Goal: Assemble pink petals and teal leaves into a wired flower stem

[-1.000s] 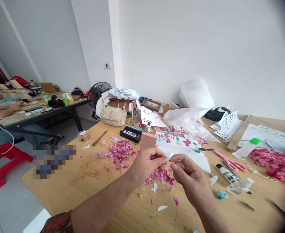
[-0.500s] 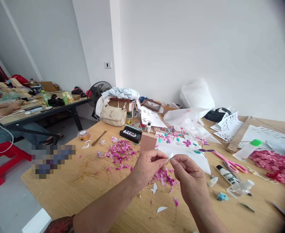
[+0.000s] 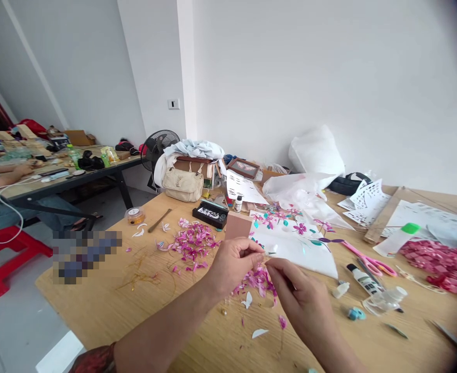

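My left hand (image 3: pixel 234 267) is closed in a pinch above the wooden table, its fingertips holding a small white piece (image 3: pixel 271 249) with a thin dark end. Close beside it, my right hand (image 3: pixel 300 290) has thumb and forefinger pressed together; what they grip is too small to make out. Loose pink petals (image 3: pixel 257 280) lie under the hands, and a larger pile of pink petals (image 3: pixel 195 241) is to the left. A brown board (image 3: pixel 238 226) stands just behind my left hand. White petal shapes (image 3: pixel 259 333) rest on the wood below.
Pink scissors (image 3: pixel 364 260), small bottles (image 3: pixel 362 280) and a pink bundle (image 3: pixel 438 264) lie to the right. A black box (image 3: pixel 210 213), beige bag (image 3: pixel 182 184) and fan (image 3: pixel 160 147) are farther back. At another table (image 3: pixel 57 181) on the left, a person's arms show.
My right hand has moved slightly down and left, and its fingertips have come away from the white piece. My left hand has shifted a little left.
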A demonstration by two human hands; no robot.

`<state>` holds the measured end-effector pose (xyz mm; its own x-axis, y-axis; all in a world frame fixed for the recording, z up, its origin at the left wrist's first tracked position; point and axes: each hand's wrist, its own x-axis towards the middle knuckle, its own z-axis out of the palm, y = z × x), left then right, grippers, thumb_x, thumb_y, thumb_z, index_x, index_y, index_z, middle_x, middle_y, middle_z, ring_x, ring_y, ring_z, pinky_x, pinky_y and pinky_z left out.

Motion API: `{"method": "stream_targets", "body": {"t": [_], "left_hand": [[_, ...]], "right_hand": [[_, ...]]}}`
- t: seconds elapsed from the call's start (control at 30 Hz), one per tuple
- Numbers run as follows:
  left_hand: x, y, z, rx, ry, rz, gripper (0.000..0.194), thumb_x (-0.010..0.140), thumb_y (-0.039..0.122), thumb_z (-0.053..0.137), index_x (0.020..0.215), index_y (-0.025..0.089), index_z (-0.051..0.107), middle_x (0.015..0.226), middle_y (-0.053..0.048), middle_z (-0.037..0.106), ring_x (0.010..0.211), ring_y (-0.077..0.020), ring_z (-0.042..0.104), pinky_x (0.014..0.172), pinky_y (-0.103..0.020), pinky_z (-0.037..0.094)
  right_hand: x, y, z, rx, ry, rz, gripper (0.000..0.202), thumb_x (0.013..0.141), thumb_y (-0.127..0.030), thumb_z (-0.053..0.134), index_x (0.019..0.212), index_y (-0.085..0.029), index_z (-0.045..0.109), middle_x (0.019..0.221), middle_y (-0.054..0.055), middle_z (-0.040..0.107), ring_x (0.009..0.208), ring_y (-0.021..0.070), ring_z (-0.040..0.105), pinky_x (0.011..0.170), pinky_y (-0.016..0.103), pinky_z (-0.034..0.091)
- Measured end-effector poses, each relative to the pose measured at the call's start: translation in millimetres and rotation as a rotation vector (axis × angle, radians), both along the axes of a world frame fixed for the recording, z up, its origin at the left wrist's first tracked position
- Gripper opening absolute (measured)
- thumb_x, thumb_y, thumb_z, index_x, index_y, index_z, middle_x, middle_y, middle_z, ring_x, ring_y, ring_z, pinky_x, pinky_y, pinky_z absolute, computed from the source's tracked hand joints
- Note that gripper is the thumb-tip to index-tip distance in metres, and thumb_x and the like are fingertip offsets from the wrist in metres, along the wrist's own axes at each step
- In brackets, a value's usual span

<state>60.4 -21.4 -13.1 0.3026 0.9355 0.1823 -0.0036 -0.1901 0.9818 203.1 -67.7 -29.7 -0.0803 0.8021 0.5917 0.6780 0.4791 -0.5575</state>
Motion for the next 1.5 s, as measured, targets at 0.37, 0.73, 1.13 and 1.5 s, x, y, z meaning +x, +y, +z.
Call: {"method": "stream_targets", "body": {"t": [0.37, 0.73, 1.13, 1.5], "left_hand": [[-15.9, -3.0, 22.0, -0.202, 0.004, -0.330, 0.012, 0.067, 0.025, 0.067, 0.071, 0.013, 0.066, 0.064, 0.000, 0.058, 0.055, -0.0092, 0.050, 0.056, -0.023, 0.038], [-16.0, -1.9, 21.4, -0.080, 0.163, -0.288, 0.011, 0.069, 0.022, 0.063, 0.072, 0.013, 0.068, 0.064, 0.000, 0.057, 0.059, -0.0096, 0.047, 0.055, -0.022, 0.034], [-15.3, 1.2, 17.3, -0.186, 0.033, -0.244, 0.016, 0.066, 0.028, 0.067, 0.070, 0.013, 0.065, 0.057, 0.001, 0.056, 0.052, -0.0087, 0.048, 0.051, -0.021, 0.035], [-19.1, -5.4, 23.0, -0.232, -0.018, -0.325, 0.016, 0.065, 0.028, 0.069, 0.067, 0.013, 0.065, 0.057, 0.002, 0.055, 0.052, -0.0082, 0.048, 0.053, -0.022, 0.037]], "right_hand": [[25.0, 8.6, 31.0, -0.049, -0.159, 0.133, 0.020, 0.087, -0.027, 0.045, 0.076, -0.022, 0.061, 0.063, 0.000, 0.063, 0.056, 0.0133, 0.057, 0.050, 0.022, 0.042], [21.3, -8.6, 41.1, 0.037, -0.383, 0.142, 0.026, 0.090, -0.024, 0.039, 0.078, -0.022, 0.062, 0.058, 0.000, 0.055, 0.048, 0.0109, 0.049, 0.045, 0.021, 0.034], [12.4, -11.5, 28.7, -0.020, -0.311, 0.215, 0.025, 0.090, -0.023, 0.040, 0.079, -0.022, 0.062, 0.058, 0.001, 0.057, 0.049, 0.0117, 0.050, 0.045, 0.021, 0.036], [19.0, 0.8, 25.3, -0.062, -0.260, 0.215, 0.023, 0.089, -0.022, 0.043, 0.073, -0.022, 0.060, 0.057, 0.000, 0.057, 0.050, 0.0119, 0.053, 0.046, 0.021, 0.037]]}}
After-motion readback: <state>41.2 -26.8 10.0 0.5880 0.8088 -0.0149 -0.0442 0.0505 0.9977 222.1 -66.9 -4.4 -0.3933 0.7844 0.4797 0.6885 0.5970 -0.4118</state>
